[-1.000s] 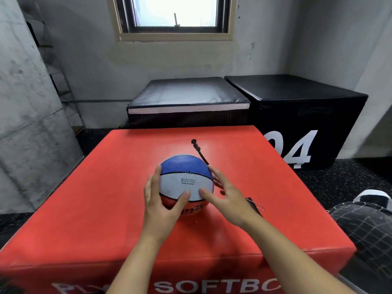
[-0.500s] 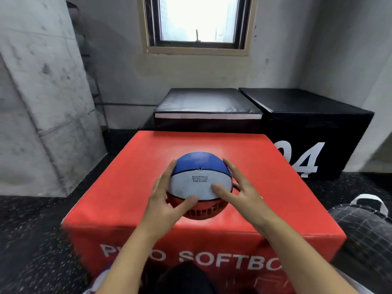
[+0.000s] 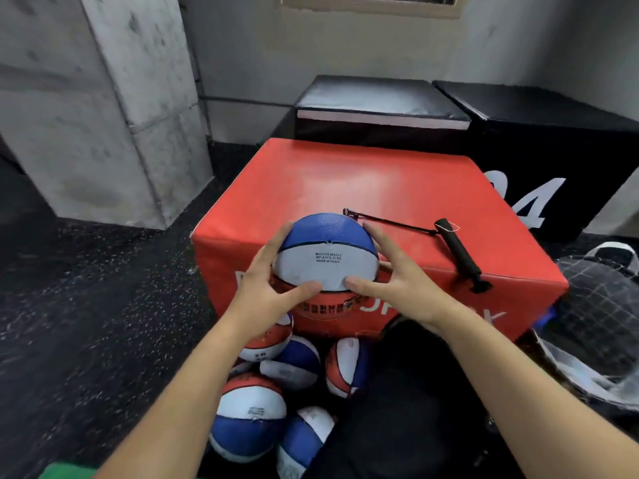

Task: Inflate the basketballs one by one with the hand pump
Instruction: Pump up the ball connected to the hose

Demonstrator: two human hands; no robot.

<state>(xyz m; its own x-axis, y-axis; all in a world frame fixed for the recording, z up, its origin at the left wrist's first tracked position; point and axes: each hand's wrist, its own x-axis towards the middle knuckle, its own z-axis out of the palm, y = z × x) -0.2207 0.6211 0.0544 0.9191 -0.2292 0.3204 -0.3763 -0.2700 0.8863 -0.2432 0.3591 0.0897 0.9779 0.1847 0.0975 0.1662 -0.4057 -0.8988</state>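
With fingers spread and thumbs pressed on its white panel, left hand (image 3: pixel 266 285) and right hand (image 3: pixel 397 281) grip the basketball (image 3: pixel 326 261) at frame centre, off the red box (image 3: pixel 345 181). Hand pump (image 3: pixel 461 252) lies centre right on the box. More basketballs (image 3: pixel 273 385) are piled below.

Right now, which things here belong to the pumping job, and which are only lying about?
For the job:
- ball, held between the left hand and right hand
- pump with its hose, on the red box
- other balls on the floor

Lying about:
- black boxes
- net bag
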